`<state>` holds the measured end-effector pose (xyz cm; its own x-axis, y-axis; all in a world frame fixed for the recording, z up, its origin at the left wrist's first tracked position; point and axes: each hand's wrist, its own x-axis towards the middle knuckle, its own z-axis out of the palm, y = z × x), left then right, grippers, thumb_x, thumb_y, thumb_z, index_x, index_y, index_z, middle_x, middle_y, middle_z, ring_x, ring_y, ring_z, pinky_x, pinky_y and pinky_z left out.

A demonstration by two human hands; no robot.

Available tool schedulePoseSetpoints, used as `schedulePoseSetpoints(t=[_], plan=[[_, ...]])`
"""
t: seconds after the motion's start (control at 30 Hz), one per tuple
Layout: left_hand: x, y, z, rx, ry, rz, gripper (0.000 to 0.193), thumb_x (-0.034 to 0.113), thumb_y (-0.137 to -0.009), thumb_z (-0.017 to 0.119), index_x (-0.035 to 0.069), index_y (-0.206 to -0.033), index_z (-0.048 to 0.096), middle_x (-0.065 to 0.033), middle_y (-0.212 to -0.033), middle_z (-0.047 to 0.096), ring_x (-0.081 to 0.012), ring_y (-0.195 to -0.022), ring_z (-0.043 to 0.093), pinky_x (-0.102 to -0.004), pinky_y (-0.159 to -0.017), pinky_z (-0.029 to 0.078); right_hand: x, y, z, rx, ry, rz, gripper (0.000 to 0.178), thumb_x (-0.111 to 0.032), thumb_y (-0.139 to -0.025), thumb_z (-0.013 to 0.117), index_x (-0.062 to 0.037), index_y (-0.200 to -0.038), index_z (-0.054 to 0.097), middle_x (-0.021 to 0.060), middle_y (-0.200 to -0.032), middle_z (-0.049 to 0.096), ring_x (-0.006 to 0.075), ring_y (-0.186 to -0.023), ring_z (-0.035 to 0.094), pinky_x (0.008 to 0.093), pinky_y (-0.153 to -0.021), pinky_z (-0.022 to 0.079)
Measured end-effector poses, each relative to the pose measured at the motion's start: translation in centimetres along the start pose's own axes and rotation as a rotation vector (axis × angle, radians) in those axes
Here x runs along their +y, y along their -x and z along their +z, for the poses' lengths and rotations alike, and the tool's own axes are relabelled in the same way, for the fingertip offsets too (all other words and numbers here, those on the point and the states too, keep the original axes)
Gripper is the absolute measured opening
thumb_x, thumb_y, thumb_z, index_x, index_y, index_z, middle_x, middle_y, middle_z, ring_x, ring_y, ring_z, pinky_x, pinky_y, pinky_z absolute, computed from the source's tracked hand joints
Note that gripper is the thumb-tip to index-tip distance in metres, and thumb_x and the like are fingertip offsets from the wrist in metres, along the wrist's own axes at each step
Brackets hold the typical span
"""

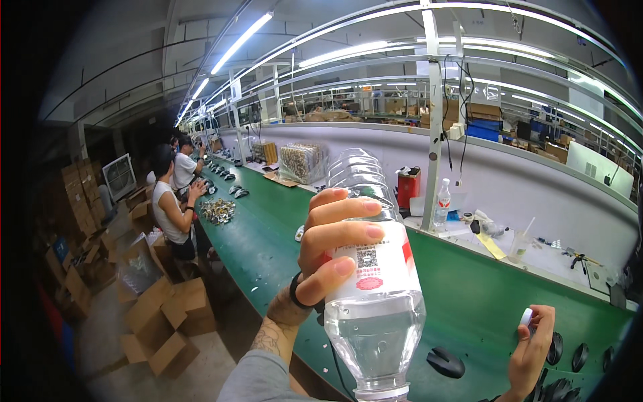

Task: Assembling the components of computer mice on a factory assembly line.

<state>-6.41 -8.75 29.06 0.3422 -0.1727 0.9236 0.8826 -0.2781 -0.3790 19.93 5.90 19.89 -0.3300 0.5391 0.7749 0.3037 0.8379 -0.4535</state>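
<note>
A large clear plastic water bottle (375,328) with a white and red label fills the middle of the view. Its base points up and away, and its neck tips down toward me at the lower edge. My left hand (329,251) wraps round the label, a dark band on the wrist. At the lower right my right hand (534,352) pinches a small white bottle cap (526,317) between thumb and fingers. Below the bottle's right side, a black computer mouse (445,362) lies on the green bench (469,295). The bottle's mouth is partly cut off by the frame.
More dark mouse shells (579,358) lie beside my right hand. A heap of small parts (218,212) sits farther along the bench, near two co-workers (175,208). Cardboard boxes (171,321) crowd the floor at left. A second bottle (443,201) stands on the back ledge by a post (434,120).
</note>
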Motion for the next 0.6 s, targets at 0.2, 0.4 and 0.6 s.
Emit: schedulePoseSetpoints(t=[0.2, 0.4, 0.6], plan=[[-0.6, 0.1, 0.3, 0.018, -0.022, 0.043, 0.068, 0.015, -0.062, 0.080, 0.022, -0.110, 0.033, -0.0027, -0.105, 0.054, -0.0257, -0.099, 0.057, -0.0452, -0.093, 0.037, 2.1, 1.1, -0.6, -0.313, -0.020, 0.177, 0.013, 0.003, -0.080, 0.048, 0.0038, -0.092, 0.044, 0.0155, -0.081, 0.046, 0.0284, -0.072, 0.045, 0.0335, -0.068, 0.039], [-0.8, 0.1, -0.1, -0.103, -0.126, 0.114, 0.079, 0.020, -0.068, 0.077, 0.022, -0.126, 0.023, -0.0045, -0.106, 0.044, -0.0245, -0.095, 0.052, -0.0436, -0.092, 0.039, 2.4, 1.7, -0.7, -0.466, 0.033, 0.246, 0.011, 0.001, -0.080, 0.051, 0.0036, -0.088, 0.043, 0.0180, -0.082, 0.048, 0.0328, -0.074, 0.048, 0.0350, -0.068, 0.039], [-0.6, 0.2, -0.4, -0.127, -0.143, 0.107, 0.079, 0.020, -0.068, 0.076, 0.022, -0.126, 0.022, -0.0045, -0.107, 0.043, -0.0243, -0.096, 0.051, -0.0433, -0.093, 0.039, 2.2, 1.3, -1.3, -0.494, 0.007, 0.155, 0.017, -0.015, -0.091, 0.048, 0.0023, -0.089, 0.049, 0.0223, -0.083, 0.052, 0.0372, -0.078, 0.050, 0.0398, -0.071, 0.040]])
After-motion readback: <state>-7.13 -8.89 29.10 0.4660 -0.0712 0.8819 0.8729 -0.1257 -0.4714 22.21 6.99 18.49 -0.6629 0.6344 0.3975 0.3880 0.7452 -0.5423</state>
